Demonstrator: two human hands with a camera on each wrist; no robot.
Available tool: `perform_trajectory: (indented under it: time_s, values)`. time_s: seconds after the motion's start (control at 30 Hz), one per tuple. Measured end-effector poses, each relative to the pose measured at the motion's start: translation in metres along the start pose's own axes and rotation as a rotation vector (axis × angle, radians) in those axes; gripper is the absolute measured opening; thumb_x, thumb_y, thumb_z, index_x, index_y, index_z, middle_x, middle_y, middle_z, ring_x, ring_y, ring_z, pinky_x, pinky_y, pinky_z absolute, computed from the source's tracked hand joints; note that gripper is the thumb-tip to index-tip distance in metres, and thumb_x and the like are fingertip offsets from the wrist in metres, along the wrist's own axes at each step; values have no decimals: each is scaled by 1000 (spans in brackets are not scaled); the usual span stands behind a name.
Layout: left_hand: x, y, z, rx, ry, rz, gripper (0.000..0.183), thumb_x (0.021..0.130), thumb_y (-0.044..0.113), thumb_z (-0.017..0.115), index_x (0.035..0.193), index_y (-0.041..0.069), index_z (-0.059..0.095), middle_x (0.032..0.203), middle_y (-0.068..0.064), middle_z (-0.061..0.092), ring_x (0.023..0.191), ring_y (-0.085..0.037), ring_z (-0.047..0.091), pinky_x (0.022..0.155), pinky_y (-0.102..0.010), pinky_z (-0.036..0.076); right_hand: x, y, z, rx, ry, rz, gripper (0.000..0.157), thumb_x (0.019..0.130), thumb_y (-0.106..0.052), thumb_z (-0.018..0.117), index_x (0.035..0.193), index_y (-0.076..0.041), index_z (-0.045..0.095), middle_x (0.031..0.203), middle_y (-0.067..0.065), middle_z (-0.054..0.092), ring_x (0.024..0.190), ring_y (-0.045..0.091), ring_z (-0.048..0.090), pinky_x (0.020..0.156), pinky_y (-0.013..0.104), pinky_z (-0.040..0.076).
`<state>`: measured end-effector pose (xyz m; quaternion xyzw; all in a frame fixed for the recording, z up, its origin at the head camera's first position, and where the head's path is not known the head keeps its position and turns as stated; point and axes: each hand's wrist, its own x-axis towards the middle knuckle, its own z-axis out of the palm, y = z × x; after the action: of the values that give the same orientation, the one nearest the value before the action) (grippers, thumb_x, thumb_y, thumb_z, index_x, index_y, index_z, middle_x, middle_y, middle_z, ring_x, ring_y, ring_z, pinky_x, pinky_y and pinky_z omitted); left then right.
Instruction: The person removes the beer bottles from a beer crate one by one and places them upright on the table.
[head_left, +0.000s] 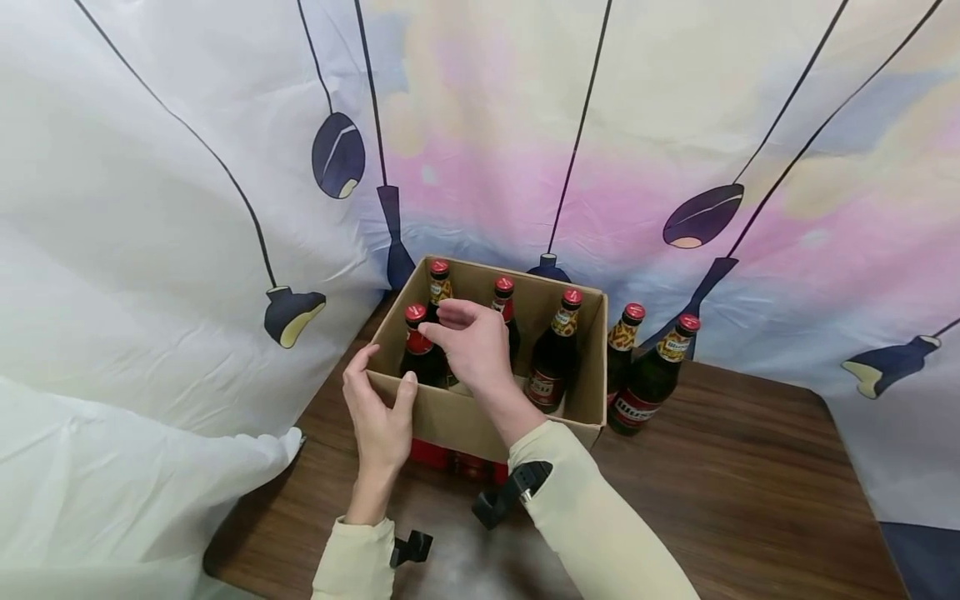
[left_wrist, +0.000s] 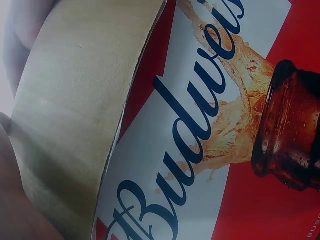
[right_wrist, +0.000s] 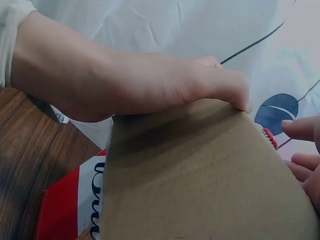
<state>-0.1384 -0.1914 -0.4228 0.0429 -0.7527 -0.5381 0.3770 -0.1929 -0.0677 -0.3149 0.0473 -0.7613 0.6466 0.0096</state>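
Note:
A cardboard box [head_left: 457, 421] stands on the table with several dark beer bottles in it, all red-capped. My left hand [head_left: 382, 425] grips the flap at its near left corner, thumb and fingers spread along the edge. Over the box, my right hand [head_left: 480, 346] has loosely bent fingers beside the neck of the front-left beer bottle [head_left: 422, 358]. In the right wrist view, its fingers [right_wrist: 300, 129] appear apart from a red bottle cap [right_wrist: 270, 138]. Another bottle [head_left: 553, 358] stands at the box's right side. Lower bodies of the left bottles are partly hidden.
Two beer bottles [head_left: 645, 387] stand upright outside, close against the box's right side. The wooden table [head_left: 750, 467] extends right. Printed cloth [head_left: 487, 125] hangs behind, and white cloth [head_left: 150, 467] drapes at left. Red Budweiser print [left_wrist: 250, 200] covers the box's outside.

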Motion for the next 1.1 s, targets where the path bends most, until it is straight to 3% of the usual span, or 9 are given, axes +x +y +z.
perform_trajectory:
  time_s: [0.3,0.47,0.67,0.97,1.1]
  values:
    - [-3,-1,1,11,-4,7,63,92,24,65,148,4,44,149,-19,47,142,-38,38,115,-60,27,9,1,7,-139,-30,50,40,87,-20,86,125,-9,78,119,8,79,112,26,73,95,44,59]
    - [-3,0,1,7,-8,-3,63,92,24,64,149,5,43,150,-18,47,143,-38,37,115,-62,27,19,0,13,-263,-72,89,37,85,-23,87,120,-12,81,112,5,80,108,24,72,87,39,60]
    - [-2,1,4,2,-22,-24,63,94,26,63,149,5,42,152,-17,45,145,-36,35,117,-64,26,26,-3,19,-393,-101,123,35,86,-28,87,119,-16,82,116,5,79,111,24,68,81,35,58]
    - [-1,2,2,7,3,-21,64,92,26,64,149,6,43,152,-17,46,144,-37,37,115,-63,27,28,1,24,-432,-121,36,34,91,-31,82,123,-20,81,119,3,79,115,25,67,90,37,55]
    - [0,1,1,5,0,-19,64,92,26,64,150,6,43,152,-17,45,144,-37,36,116,-64,26,27,1,24,-390,-94,15,33,91,-31,83,122,-20,82,117,2,80,110,23,68,85,35,55]
